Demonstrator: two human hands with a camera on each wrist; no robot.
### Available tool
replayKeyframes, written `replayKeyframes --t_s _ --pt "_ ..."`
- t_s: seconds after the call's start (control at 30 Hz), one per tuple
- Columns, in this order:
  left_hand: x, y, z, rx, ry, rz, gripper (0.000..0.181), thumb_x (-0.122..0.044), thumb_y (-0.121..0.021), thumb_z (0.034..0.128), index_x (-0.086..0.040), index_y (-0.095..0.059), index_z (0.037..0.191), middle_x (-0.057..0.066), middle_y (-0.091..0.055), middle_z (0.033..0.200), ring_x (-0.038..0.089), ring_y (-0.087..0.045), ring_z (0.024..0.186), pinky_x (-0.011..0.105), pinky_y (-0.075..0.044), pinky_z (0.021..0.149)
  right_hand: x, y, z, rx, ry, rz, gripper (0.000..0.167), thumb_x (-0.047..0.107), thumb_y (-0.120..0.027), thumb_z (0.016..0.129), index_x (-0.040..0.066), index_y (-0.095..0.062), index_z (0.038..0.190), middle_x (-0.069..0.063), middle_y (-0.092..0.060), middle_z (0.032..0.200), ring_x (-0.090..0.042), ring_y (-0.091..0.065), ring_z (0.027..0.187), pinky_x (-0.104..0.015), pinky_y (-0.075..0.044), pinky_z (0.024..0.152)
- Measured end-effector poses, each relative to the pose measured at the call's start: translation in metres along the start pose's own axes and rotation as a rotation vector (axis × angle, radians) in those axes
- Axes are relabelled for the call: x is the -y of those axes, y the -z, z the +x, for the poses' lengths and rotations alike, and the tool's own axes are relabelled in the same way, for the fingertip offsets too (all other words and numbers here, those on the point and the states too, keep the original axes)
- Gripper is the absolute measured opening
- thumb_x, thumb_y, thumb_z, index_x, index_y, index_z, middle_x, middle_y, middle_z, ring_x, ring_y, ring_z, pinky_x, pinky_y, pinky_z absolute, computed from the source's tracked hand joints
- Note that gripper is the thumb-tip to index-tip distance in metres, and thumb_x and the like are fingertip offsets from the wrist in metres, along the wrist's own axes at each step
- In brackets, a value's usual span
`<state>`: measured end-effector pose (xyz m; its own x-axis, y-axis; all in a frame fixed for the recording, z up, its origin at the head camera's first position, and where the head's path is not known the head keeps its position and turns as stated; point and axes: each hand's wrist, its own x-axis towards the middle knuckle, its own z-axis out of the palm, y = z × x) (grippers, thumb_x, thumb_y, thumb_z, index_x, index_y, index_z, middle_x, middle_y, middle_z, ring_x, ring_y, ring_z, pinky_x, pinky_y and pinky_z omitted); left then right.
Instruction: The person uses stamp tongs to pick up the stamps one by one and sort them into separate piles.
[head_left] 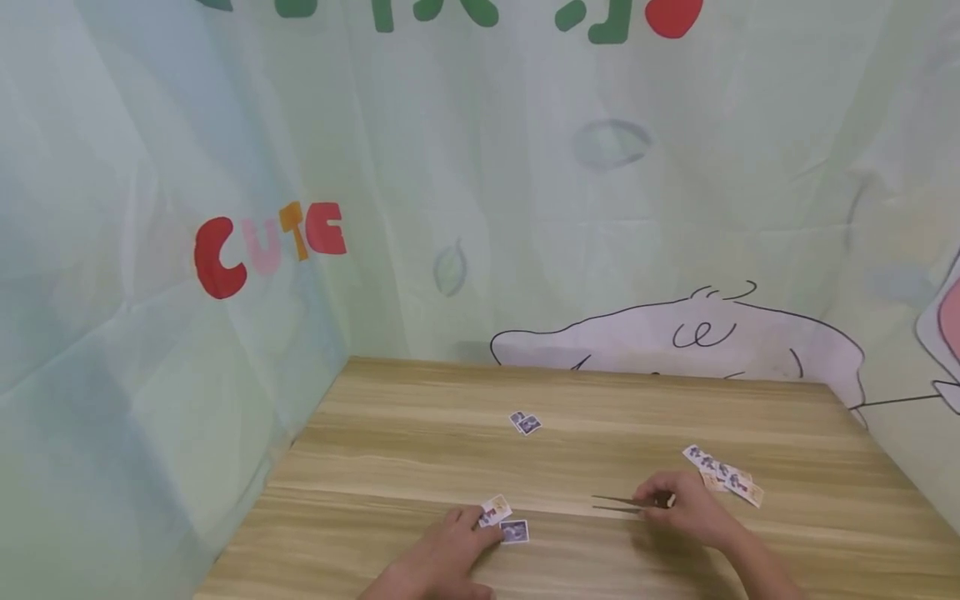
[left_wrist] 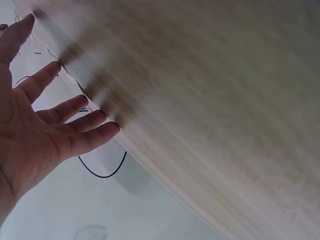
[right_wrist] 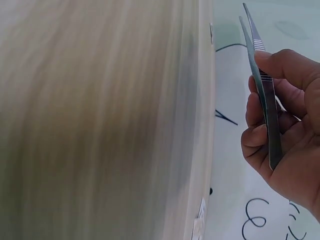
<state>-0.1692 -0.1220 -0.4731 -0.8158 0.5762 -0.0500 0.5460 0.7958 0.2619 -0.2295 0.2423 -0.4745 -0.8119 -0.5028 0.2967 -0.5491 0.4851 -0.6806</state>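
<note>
In the head view my right hand [head_left: 686,507] grips a pair of metal tweezers [head_left: 618,504], whose tips point left above the table with nothing between them. The right wrist view shows the tweezers [right_wrist: 262,85] pinched between thumb and curled fingers, the two prongs slightly apart. My left hand [head_left: 448,552] rests on the table with its fingers spread, fingertips touching or just beside two small stamp-like cards: an orange-and-white one [head_left: 495,510] and a dark purple one [head_left: 514,532]. In the left wrist view the left hand [left_wrist: 45,115] has nearly straight fingers against the tabletop.
Two overlapping purple cards [head_left: 527,423] lie farther back on the wooden table [head_left: 420,442]. To the right, beyond the right hand, is a cluster of several overlapping cards [head_left: 726,477]. A printed curtain [head_left: 480,183] hangs behind the table and along its left side.
</note>
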Motion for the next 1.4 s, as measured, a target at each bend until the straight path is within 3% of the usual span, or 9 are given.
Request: replayKeyframes --t_s 0.7,1.4 --pt "0.000 0.004 0.002 0.003 0.031 -0.068 0.066 -0.041 -0.075 0.0681 -0.024 -0.055 0.129 0.009 -0.047 0.129 0.028 -0.045 0.114 0.047 -0.042 0.092 0.012 -0.038 0.039 0.156 -0.052 0.084 0.012 0.002 -0.072 0.072 0.007 -0.069 0.083 0.006 -0.063 0.075 -0.005 -0.053 0.067 -0.024 -0.047 0.059" --pt "0.002 0.002 0.004 0.005 0.014 -0.028 0.065 -0.044 -0.075 0.0677 -0.024 -0.057 0.127 0.007 -0.050 0.124 0.025 -0.047 0.109 0.044 -0.044 0.088 0.024 -0.074 0.075 0.226 -0.031 0.087 0.011 0.003 -0.074 0.071 0.007 -0.068 0.079 0.007 -0.063 0.070 -0.005 -0.054 0.063 -0.024 -0.048 0.060"
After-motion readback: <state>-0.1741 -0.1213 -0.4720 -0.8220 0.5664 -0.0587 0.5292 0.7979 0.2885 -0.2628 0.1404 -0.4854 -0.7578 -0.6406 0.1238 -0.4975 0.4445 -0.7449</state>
